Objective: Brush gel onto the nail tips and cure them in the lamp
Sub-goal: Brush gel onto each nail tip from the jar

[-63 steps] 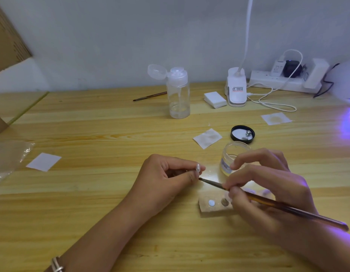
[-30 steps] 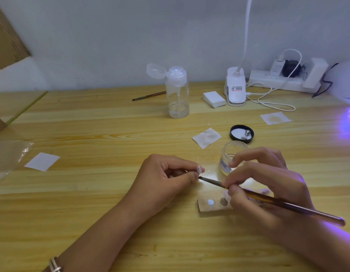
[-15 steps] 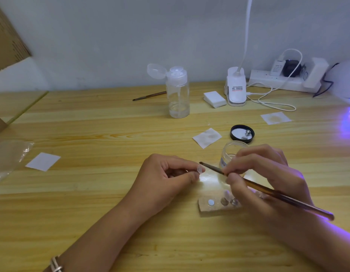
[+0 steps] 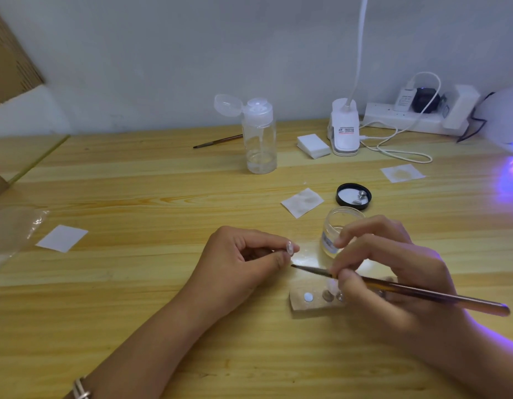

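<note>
My left hand (image 4: 243,263) pinches a small clear nail tip (image 4: 290,248) between thumb and forefinger, tip facing right. My right hand (image 4: 387,272) grips a brown-handled brush (image 4: 408,290) like a pen; its dark bristle end sits just below the nail tip, near my left thumb. An open clear gel jar (image 4: 340,228) stands behind my right fingers. A small wooden holder block (image 4: 304,305) with round pads lies under my right hand. The white curing lamp (image 4: 505,119) glows purple at the far right edge.
The jar's black lid (image 4: 353,196) lies behind the jar. A clear pump bottle (image 4: 259,139), a second brush (image 4: 218,141), white wipes (image 4: 302,202), a pad stack (image 4: 313,146), a desk lamp base (image 4: 344,131) and a power strip (image 4: 408,122) sit farther back. A plastic bag (image 4: 10,237) lies at the left.
The brush tip rose toward the jar half a second ago and has now come back down beside the nail tip. My left hand has stayed put.
</note>
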A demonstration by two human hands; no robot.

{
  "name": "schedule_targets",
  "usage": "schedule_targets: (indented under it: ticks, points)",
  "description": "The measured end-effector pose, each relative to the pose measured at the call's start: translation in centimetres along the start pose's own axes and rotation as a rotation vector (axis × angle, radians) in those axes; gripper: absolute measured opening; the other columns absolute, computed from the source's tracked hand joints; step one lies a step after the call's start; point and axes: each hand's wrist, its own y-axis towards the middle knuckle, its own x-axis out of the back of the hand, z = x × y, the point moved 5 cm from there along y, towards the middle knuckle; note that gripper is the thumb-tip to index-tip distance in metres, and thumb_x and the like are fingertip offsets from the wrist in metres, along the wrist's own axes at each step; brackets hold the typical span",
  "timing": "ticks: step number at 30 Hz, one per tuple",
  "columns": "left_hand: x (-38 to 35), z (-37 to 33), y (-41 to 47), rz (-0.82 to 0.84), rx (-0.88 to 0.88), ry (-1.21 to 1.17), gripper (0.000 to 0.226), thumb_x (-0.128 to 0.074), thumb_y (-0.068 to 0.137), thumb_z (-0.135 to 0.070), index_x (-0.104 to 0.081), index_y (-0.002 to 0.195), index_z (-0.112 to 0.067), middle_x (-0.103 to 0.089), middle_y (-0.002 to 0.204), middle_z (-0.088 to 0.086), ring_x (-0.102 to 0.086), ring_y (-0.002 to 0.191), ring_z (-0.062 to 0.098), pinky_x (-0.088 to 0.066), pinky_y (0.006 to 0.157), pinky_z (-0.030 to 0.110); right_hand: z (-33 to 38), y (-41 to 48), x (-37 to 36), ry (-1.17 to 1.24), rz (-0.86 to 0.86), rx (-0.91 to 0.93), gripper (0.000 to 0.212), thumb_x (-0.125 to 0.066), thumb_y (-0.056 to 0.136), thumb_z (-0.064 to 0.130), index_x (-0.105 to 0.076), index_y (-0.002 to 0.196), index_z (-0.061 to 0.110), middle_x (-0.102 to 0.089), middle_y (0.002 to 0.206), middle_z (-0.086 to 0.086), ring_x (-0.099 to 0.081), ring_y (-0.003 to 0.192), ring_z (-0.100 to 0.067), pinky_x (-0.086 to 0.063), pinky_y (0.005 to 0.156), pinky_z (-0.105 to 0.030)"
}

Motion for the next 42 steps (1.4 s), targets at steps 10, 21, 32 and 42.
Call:
schedule_targets:
  ticks: [10, 21, 32, 42]
  points:
    - [0.1, 0.0, -0.1, 0.001, -0.002, 0.016, 0.010, -0.077, 0.082, -0.013, -0.081, 0.089, -0.019, -0.078, 0.085, -0.004, -0.067, 0.079, 0.013, -0.050, 0.072, 0.020, 0.1, -0.1, 0.2, -0.044, -0.032, 0.036, 0.009, -0.059, 0.078, 0.027, -0.064, 0.078, 0.034, -0.064, 0.084, 0.006, -0.061, 0.100, -0.024, -0.038, 0.089, -0.021]
    - [-0.1, -0.7, -0.4, -0.011, -0.024, -0.004, 0.012, -0.078, 0.080, -0.006, -0.080, 0.087, -0.016, -0.078, 0.085, -0.003, -0.071, 0.081, 0.017, -0.055, 0.075, 0.028, -0.1, -0.2, 0.7, -0.007, -0.069, 0.058, 0.008, -0.060, 0.080, 0.024, -0.068, 0.078, 0.027, -0.065, 0.084, 0.006, -0.062, 0.097, -0.022, -0.044, 0.085, -0.033]
    - [-1.4, -1.8, -1.4, 0.182, -0.190, 0.250, 0.010, -0.084, 0.070, -0.018, -0.081, 0.080, -0.018, -0.073, 0.090, -0.011, -0.068, 0.089, 0.013, -0.050, 0.080, 0.023, -1.4, 0.3, 2.2, -0.025, -0.195, 0.006, 0.015, -0.059, 0.086, 0.022, -0.069, 0.080, 0.012, -0.068, 0.087, 0.004, -0.061, 0.096, -0.025, -0.045, 0.089, -0.052]
    - [-2.1, -2.2, -1.5, 0.187, -0.217, 0.470, 0.024, -0.083, 0.064, -0.041, -0.077, 0.086, -0.037, -0.065, 0.095, -0.020, -0.061, 0.100, 0.013, -0.037, 0.099, 0.039, -1.4, 0.5, 2.8, -0.080, -0.231, 0.008, 0.011, -0.059, 0.086, 0.024, -0.069, 0.082, 0.022, -0.068, 0.085, 0.007, -0.061, 0.097, -0.021, -0.043, 0.092, -0.041]
